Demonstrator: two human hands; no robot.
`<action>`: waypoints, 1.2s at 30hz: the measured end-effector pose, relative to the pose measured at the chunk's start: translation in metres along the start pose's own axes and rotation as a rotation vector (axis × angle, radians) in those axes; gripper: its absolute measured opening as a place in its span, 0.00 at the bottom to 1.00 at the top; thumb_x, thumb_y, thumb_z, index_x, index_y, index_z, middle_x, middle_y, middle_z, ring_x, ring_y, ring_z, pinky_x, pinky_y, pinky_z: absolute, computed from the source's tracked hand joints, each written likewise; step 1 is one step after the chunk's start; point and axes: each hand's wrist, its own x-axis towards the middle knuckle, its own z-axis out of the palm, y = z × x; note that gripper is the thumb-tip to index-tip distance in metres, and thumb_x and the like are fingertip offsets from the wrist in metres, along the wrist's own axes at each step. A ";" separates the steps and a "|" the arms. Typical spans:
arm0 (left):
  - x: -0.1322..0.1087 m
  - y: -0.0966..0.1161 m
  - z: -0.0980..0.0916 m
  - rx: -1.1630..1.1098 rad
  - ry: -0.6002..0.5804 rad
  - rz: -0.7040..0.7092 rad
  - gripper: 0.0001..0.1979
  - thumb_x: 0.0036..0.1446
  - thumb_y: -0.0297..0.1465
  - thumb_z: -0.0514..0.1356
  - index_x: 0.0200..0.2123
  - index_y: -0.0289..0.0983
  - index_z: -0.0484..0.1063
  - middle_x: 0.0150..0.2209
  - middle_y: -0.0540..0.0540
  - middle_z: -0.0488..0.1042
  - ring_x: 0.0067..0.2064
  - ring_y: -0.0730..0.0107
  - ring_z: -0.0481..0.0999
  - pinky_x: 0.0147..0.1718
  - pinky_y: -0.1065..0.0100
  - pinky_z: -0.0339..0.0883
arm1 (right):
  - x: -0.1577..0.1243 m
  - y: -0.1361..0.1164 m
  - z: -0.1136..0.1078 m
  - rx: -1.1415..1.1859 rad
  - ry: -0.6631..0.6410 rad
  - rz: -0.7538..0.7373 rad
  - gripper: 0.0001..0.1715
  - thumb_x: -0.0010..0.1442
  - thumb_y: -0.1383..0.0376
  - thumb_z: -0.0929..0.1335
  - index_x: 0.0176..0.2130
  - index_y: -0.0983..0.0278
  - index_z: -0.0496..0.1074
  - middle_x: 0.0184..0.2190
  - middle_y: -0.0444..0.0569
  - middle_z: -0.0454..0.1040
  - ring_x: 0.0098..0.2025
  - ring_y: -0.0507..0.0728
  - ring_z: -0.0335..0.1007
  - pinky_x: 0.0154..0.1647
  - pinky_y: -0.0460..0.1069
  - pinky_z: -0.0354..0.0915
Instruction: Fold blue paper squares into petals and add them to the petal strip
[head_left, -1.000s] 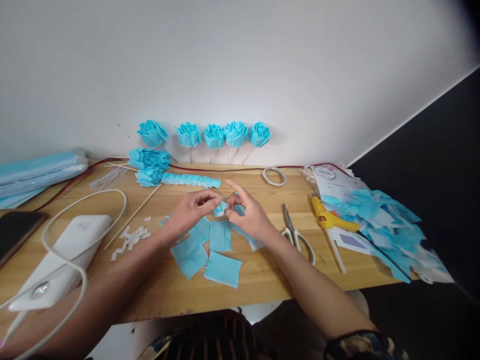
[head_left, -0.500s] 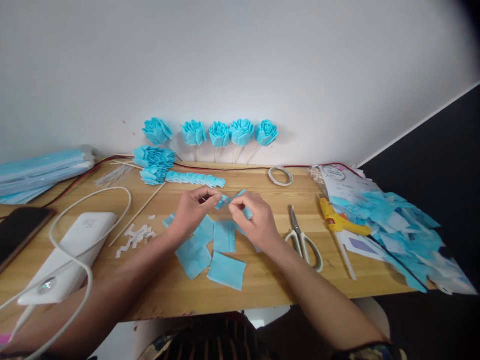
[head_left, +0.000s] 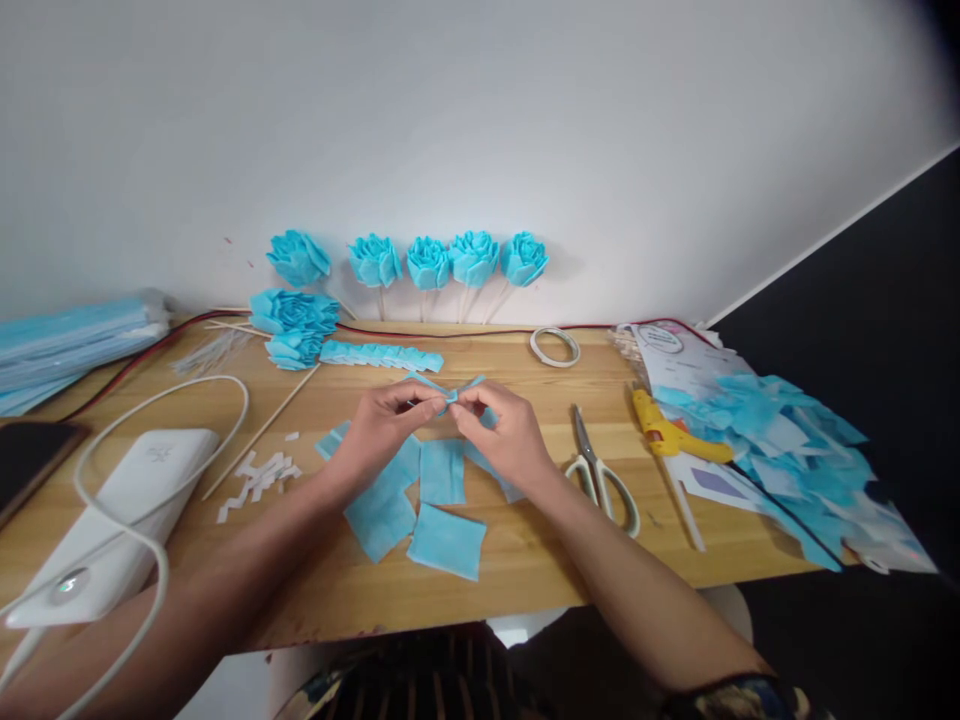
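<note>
Both my hands pinch one small blue fabric piece (head_left: pixel 452 396) above the middle of the table, its corners sticking up between them. My left hand (head_left: pixel 386 425) is closed on its left side, thumb and fingers pressed together. On the other side my right hand (head_left: pixel 501 425) grips it the same way, fingertips nearly touching the left ones. Below the hands lie several flat blue fabric squares (head_left: pixel 448 541), partly covered by the wrists. Just behind is a row of folded blue petals (head_left: pixel 382 356), overlapping in a strip.
Finished blue flowers (head_left: pixel 427 262) on sticks lean at the wall. Scissors (head_left: pixel 596 470), a yellow glue gun (head_left: pixel 671 430) and a tape roll (head_left: pixel 555 347) lie right, near a heap of blue scraps (head_left: pixel 795 440). White paper bits (head_left: pixel 262 475), a stick (head_left: pixel 262 430) and a cabled power bank (head_left: pixel 124 515) are left.
My hands have drawn together on the blue piece, and its corners now stand up on both sides. The whole view has shifted slightly.
</note>
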 end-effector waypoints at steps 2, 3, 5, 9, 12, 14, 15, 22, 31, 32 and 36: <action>0.000 0.002 0.000 -0.026 0.000 -0.018 0.07 0.51 0.36 0.66 0.28 0.38 0.79 0.30 0.50 0.76 0.36 0.69 0.71 0.39 0.69 0.62 | 0.000 0.000 0.000 0.034 -0.011 0.024 0.07 0.57 0.66 0.68 0.27 0.62 0.69 0.25 0.42 0.72 0.29 0.52 0.65 0.35 0.47 0.60; 0.000 0.003 0.000 -0.042 0.002 -0.035 0.07 0.50 0.36 0.66 0.28 0.38 0.79 0.30 0.50 0.76 0.36 0.69 0.71 0.39 0.69 0.62 | 0.000 0.000 0.000 0.051 -0.020 0.038 0.07 0.57 0.66 0.67 0.27 0.62 0.70 0.25 0.42 0.72 0.29 0.52 0.65 0.34 0.47 0.60; 0.000 0.005 0.000 -0.076 0.007 -0.073 0.07 0.49 0.36 0.67 0.28 0.38 0.80 0.29 0.50 0.76 0.35 0.69 0.70 0.40 0.69 0.62 | 0.000 -0.001 -0.001 0.082 -0.037 0.066 0.07 0.57 0.65 0.67 0.27 0.62 0.70 0.25 0.42 0.72 0.29 0.51 0.65 0.34 0.46 0.60; -0.002 0.010 0.001 -0.131 0.016 -0.129 0.07 0.47 0.36 0.68 0.27 0.38 0.80 0.28 0.51 0.76 0.34 0.71 0.69 0.38 0.70 0.61 | -0.001 -0.002 -0.002 0.130 -0.064 0.105 0.08 0.58 0.64 0.67 0.28 0.62 0.70 0.25 0.42 0.71 0.29 0.51 0.65 0.34 0.46 0.61; -0.002 0.010 0.000 -0.143 0.008 -0.139 0.06 0.47 0.35 0.68 0.25 0.39 0.79 0.27 0.52 0.75 0.32 0.73 0.67 0.36 0.71 0.60 | 0.000 -0.003 -0.003 0.145 -0.082 0.116 0.08 0.59 0.64 0.66 0.28 0.63 0.71 0.25 0.42 0.71 0.30 0.51 0.66 0.34 0.46 0.61; -0.001 0.009 -0.001 -0.136 0.009 -0.144 0.06 0.47 0.36 0.68 0.25 0.39 0.79 0.26 0.52 0.74 0.31 0.73 0.67 0.35 0.71 0.60 | 0.001 -0.004 -0.003 0.142 -0.090 0.120 0.08 0.59 0.65 0.66 0.29 0.63 0.71 0.26 0.42 0.72 0.30 0.51 0.66 0.35 0.46 0.61; -0.001 0.008 -0.001 -0.131 0.013 -0.147 0.07 0.47 0.36 0.67 0.25 0.39 0.79 0.26 0.52 0.74 0.31 0.73 0.67 0.35 0.70 0.60 | 0.001 -0.005 -0.003 0.142 -0.092 0.123 0.08 0.58 0.65 0.65 0.29 0.63 0.72 0.26 0.42 0.73 0.30 0.51 0.66 0.35 0.46 0.62; 0.001 0.006 -0.003 -0.094 0.020 -0.149 0.08 0.48 0.37 0.66 0.26 0.39 0.78 0.26 0.51 0.74 0.30 0.71 0.68 0.34 0.69 0.62 | 0.001 -0.005 -0.004 0.158 -0.099 0.153 0.08 0.59 0.64 0.66 0.29 0.63 0.72 0.26 0.42 0.73 0.31 0.51 0.67 0.35 0.46 0.62; -0.001 0.009 -0.002 -0.128 0.013 -0.152 0.07 0.47 0.36 0.67 0.26 0.38 0.79 0.28 0.50 0.76 0.33 0.69 0.70 0.39 0.68 0.63 | 0.001 -0.005 -0.004 0.154 -0.101 0.159 0.08 0.58 0.64 0.66 0.29 0.63 0.71 0.25 0.41 0.70 0.30 0.51 0.66 0.34 0.45 0.61; 0.000 0.009 -0.002 -0.128 0.012 -0.151 0.07 0.47 0.36 0.67 0.26 0.38 0.79 0.28 0.50 0.76 0.33 0.70 0.70 0.39 0.68 0.63 | 0.001 -0.005 -0.004 0.161 -0.102 0.159 0.08 0.58 0.63 0.66 0.29 0.63 0.71 0.25 0.41 0.70 0.30 0.51 0.65 0.34 0.45 0.61; 0.000 0.011 -0.001 -0.113 -0.004 -0.133 0.07 0.46 0.36 0.67 0.26 0.38 0.79 0.30 0.50 0.78 0.35 0.69 0.72 0.41 0.67 0.64 | 0.001 -0.006 -0.004 0.159 -0.104 0.150 0.08 0.57 0.64 0.66 0.27 0.63 0.69 0.24 0.41 0.70 0.29 0.51 0.65 0.34 0.46 0.61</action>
